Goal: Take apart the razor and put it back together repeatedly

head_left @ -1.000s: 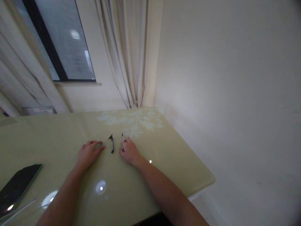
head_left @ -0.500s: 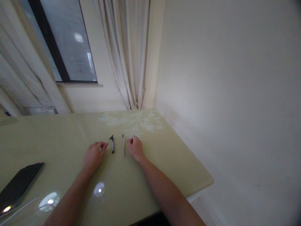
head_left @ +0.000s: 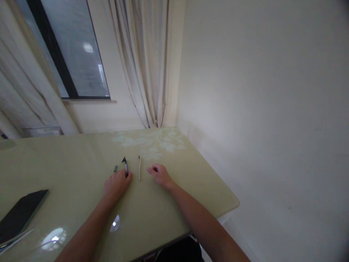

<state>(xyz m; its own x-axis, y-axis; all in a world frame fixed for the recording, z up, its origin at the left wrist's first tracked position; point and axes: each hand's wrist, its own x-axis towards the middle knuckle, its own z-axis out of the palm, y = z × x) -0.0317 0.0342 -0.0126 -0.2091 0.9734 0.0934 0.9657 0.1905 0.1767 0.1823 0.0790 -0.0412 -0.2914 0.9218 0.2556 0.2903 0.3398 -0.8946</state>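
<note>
My left hand (head_left: 117,185) is closed at the lower end of a razor (head_left: 126,166) with a black head and a grey-and-black handle, which lies on the table. Just beyond its knuckles rests a small dark rectangular piece (head_left: 116,168), too small to name. A toothbrush (head_left: 139,169) with a pale handle and dark bristles lies to the right of the razor, between my hands. My right hand (head_left: 160,175) rests on the table right of the toothbrush, apart from it, with its fingers curled and nothing visible in them.
The glossy table (head_left: 163,211) has a pale leaf pattern at its far end. A dark flat slab (head_left: 23,211) and a thin pale cable (head_left: 19,236) are at the left. A wall (head_left: 259,109) runs along the right side; a curtain (head_left: 144,65) hangs behind.
My left hand has moved right and taken hold of the razor's handle end. The small dark piece now shows beyond that hand. My right hand has shifted slightly away from the toothbrush.
</note>
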